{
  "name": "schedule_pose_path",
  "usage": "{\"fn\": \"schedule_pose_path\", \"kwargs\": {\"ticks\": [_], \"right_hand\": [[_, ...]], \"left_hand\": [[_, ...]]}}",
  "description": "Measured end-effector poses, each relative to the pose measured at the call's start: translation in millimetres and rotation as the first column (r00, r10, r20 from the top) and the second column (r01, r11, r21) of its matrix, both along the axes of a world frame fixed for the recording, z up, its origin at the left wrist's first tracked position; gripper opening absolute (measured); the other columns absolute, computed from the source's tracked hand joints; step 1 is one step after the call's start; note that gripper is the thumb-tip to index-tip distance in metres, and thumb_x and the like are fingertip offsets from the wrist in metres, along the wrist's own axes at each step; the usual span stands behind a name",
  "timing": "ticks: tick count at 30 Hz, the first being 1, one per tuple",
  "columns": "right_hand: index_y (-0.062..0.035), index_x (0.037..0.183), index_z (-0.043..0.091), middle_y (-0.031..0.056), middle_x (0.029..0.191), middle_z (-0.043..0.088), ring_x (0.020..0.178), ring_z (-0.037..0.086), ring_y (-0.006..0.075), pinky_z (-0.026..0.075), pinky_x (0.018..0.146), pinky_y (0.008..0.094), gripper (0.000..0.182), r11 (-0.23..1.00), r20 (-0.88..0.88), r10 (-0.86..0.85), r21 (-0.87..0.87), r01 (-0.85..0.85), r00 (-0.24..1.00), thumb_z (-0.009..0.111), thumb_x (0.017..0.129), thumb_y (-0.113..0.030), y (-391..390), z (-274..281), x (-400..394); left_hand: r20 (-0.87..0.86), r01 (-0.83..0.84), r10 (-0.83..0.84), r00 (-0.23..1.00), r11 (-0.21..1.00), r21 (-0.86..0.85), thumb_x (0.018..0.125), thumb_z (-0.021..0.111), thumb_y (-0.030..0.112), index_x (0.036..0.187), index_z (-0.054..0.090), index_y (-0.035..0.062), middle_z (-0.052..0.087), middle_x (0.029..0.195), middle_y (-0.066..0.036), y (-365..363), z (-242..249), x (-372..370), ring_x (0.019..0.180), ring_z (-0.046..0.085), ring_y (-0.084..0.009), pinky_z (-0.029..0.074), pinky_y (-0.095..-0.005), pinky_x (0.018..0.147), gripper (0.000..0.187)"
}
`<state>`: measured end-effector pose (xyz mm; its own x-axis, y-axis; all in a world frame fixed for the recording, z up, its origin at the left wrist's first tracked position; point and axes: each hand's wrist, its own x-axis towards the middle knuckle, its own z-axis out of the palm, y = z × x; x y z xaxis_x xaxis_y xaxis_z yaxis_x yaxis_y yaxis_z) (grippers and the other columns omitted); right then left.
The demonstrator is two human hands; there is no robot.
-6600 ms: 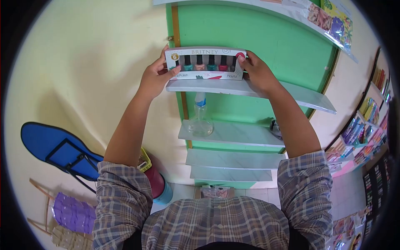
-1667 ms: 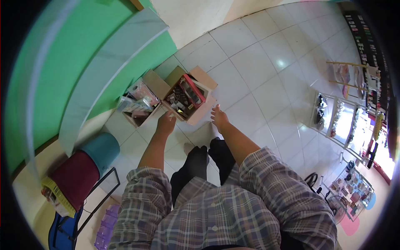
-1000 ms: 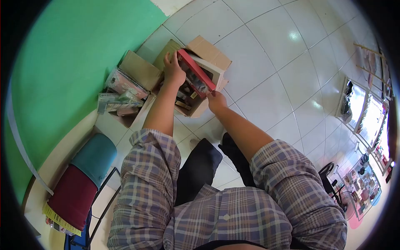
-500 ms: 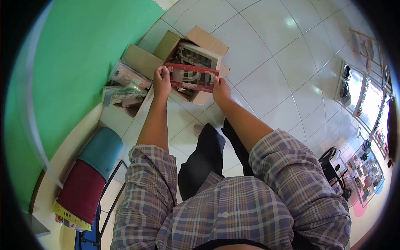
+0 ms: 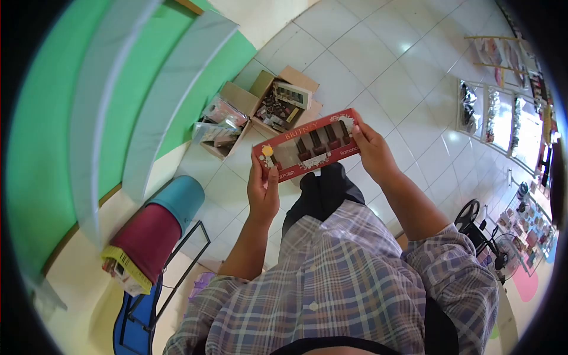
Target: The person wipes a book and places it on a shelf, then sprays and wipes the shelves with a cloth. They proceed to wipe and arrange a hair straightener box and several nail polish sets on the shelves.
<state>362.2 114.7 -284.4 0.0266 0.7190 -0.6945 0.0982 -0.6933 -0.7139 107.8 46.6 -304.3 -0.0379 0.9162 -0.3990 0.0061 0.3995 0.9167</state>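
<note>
A red windowed box (image 5: 306, 144) marked "BRITNEY" and "Nail Polish" is held up, tilted with its right end higher. Several dark-capped bottles show through its window, with a gap at the left. My left hand (image 5: 262, 192) grips its left end, and my right hand (image 5: 374, 152) grips its right end. Beyond it on the floor, an open cardboard box (image 5: 258, 121) holds many small items and a pale windowed box (image 5: 291, 95). Beside that, a second carton (image 5: 235, 142) contains plastic-wrapped packages (image 5: 223, 113).
Teal (image 5: 182, 198) and maroon (image 5: 148, 236) bins lie at the left by a black metal frame and a blue panel (image 5: 131, 319). White tiled floor (image 5: 378, 68) extends ahead. Display racks (image 5: 500, 118) and a black steering-wheel-like object (image 5: 468, 214) are at the right.
Both hands have brought the red box up from over the cartons, closer to my body. The pale box inside the carton is now fully visible. My view has shifted.
</note>
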Motion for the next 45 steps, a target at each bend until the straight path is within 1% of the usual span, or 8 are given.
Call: {"fn": "schedule_pose_path", "kwargs": {"ticks": [5, 9, 15, 20, 26, 35, 39, 45], "right_hand": [[-0.0013, 0.144, 0.036, 0.0067, 0.122, 0.056, 0.112, 0.050, 0.0094, 0.041, 0.095, 0.0242, 0.045, 0.988, -0.196, -0.037, 0.139, 0.066, 0.980, 0.042, 0.103, -0.019, 32, 120, -21], [0.0019, 0.144, 0.033, 0.0092, 0.128, 0.053, 0.117, 0.049, 0.0125, 0.041, 0.099, 0.0272, 0.045, 0.962, -0.417, 0.053, 0.264, 0.066, 0.907, 0.038, 0.104, -0.017, 44, 184, -103], [0.0029, 0.146, 0.028, 0.0114, 0.135, 0.047, 0.119, 0.050, 0.0161, 0.042, 0.100, 0.0303, 0.046, 0.845, -0.476, 0.440, 0.506, -0.172, 0.761, 0.036, 0.104, -0.013, 61, 270, -115], [0.0025, 0.147, 0.026, 0.0107, 0.135, 0.047, 0.119, 0.049, 0.0157, 0.042, 0.099, 0.0308, 0.047, 0.765, -0.481, 0.528, 0.627, -0.146, 0.700, 0.036, 0.103, -0.013, 24, 321, -134], [0.0014, 0.148, 0.024, 0.0095, 0.136, 0.046, 0.119, 0.048, 0.0150, 0.040, 0.100, 0.0296, 0.047, 0.673, -0.412, 0.669, 0.689, -0.269, 0.619, 0.034, 0.104, -0.012, 49, 349, -170], [-0.0010, 0.150, 0.017, 0.0099, 0.137, 0.044, 0.118, 0.048, 0.0142, 0.040, 0.099, 0.0282, 0.050, 0.583, -0.421, 0.742, 0.789, -0.192, 0.522, 0.033, 0.104, -0.010, 50, 389, -209], [0.0009, 0.148, 0.019, 0.0105, 0.134, 0.045, 0.118, 0.047, 0.0148, 0.038, 0.101, 0.0295, 0.057, 0.320, -0.187, 0.810, 0.935, -0.153, 0.555, 0.045, 0.100, -0.012, 72, 413, -224], [0.0021, 0.142, 0.025, 0.0129, 0.122, 0.052, 0.111, 0.053, 0.0168, 0.045, 0.094, 0.0322, 0.068, 0.172, -0.086, 0.790, 0.981, -0.086, 0.607, 0.065, 0.088, -0.008, 63, 438, -246]], "left_hand": [[0.048, -0.098, 0.089, 0.995, 0.958, 0.268, 0.101, 0.042, 0.012, 0.148, 0.013, -0.0067, 0.042, 0.139, -0.016, 38, 136, -11, 0.122, 0.046, -0.0182, 0.037, -0.0301, 0.102, 0.059], [-0.307, 0.017, 0.128, 0.943, 0.902, 0.431, 0.098, 0.041, 0.006, 0.146, 0.015, -0.0093, 0.036, 0.141, -0.021, 29, 189, -94, 0.127, 0.042, -0.0242, 0.034, -0.0333, 0.104, 0.057], [-0.061, -0.225, 0.311, 0.949, 0.797, 0.561, 0.098, 0.043, 0.007, 0.146, 0.017, -0.0073, 0.041, 0.137, -0.018, 10, 278, -108, 0.124, 0.045, -0.0208, 0.036, -0.0333, 0.103, 0.056], [0.011, -0.312, 0.411, 0.912, 0.675, 0.669, 0.098, 0.045, 0.008, 0.146, 0.018, -0.0057, 0.044, 0.135, -0.016, -31, 338, -110, 0.123, 0.045, -0.0186, 0.036, -0.0328, 0.104, 0.057], [-0.024, -0.355, 0.529, 0.848, 0.601, 0.716, 0.099, 0.048, 0.012, 0.147, 0.020, -0.0037, 0.046, 0.136, -0.013, -47, 377, -128, 0.119, 0.048, -0.0158, 0.039, -0.0294, 0.101, 0.058], [-0.040, -0.389, 0.641, 0.766, 0.512, 0.766, 0.100, 0.047, 0.011, 0.148, 0.017, -0.0041, 0.045, 0.138, -0.012, -53, 409, -140, 0.116, 0.050, -0.0136, 0.040, -0.0270, 0.100, 0.059], [-0.019, -0.370, 0.668, 0.744, 0.435, 0.821, 0.099, 0.046, 0.009, 0.148, 0.020, -0.0047, 0.045, 0.137, -0.012, -33, 425, -141, 0.116, 0.049, -0.0135, 0.040, -0.0263, 0.099, 0.057], [-0.070, -0.279, 0.754, 0.653, 0.325, 0.903, 0.087, 0.065, 0.010, 0.143, 0.024, -0.0066, 0.050, 0.128, -0.016, -22, 448, -130, 0.114, 0.053, -0.0197, 0.043, -0.0324, 0.097, 0.072]]}}
